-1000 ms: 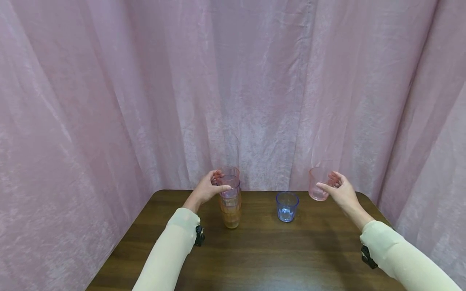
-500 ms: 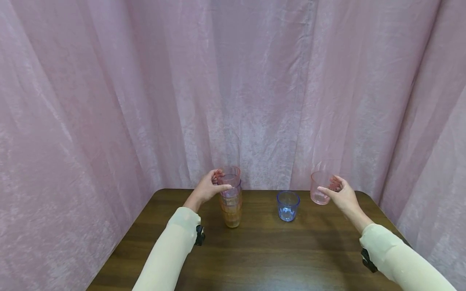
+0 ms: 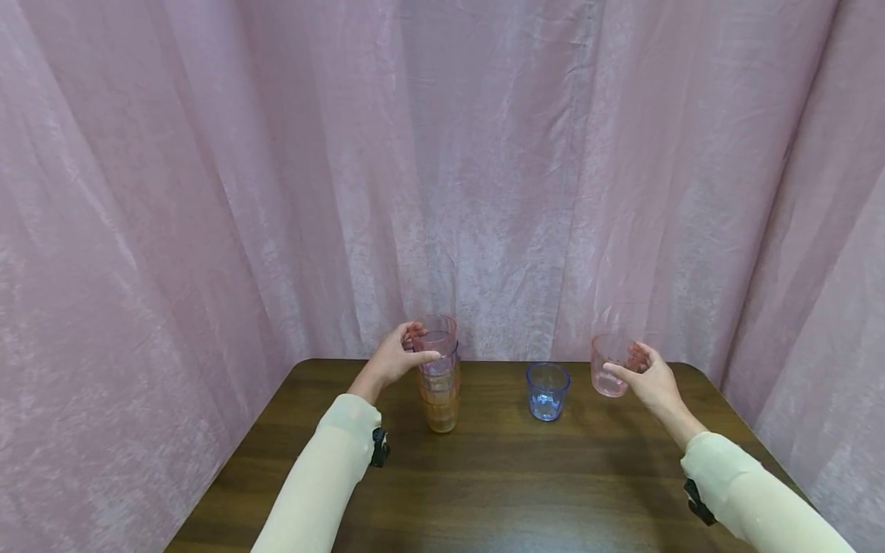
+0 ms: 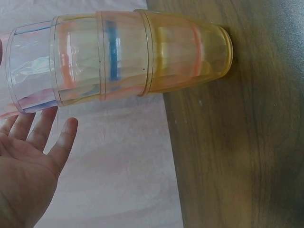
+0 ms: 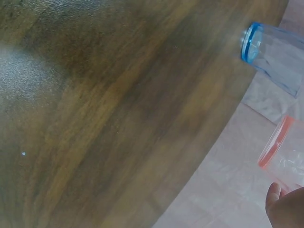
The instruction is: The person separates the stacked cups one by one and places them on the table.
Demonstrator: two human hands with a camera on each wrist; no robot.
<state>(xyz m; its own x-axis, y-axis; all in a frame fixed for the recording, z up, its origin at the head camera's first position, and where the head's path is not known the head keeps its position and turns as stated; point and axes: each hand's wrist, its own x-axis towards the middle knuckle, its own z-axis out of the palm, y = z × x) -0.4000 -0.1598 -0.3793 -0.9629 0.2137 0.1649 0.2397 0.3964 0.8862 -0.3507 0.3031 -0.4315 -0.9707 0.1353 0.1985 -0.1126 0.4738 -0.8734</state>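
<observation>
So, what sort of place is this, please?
Probably a curtained-off recording corner: pink curtains hang behind and beside a brown, wood-grained table, and small black devices sit near both wrists.

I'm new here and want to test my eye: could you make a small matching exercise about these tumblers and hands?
1. Left hand
2. Right hand
3. Blue tumbler
4. Amber tumbler

A. Stands alone on the table
B. Forms the bottom of the tumbler stack
C. Holds a pink tumbler
D. Holds the tumbler stack near its top

Pairs: 1-D; 2-C; 3-A; 4-B
</observation>
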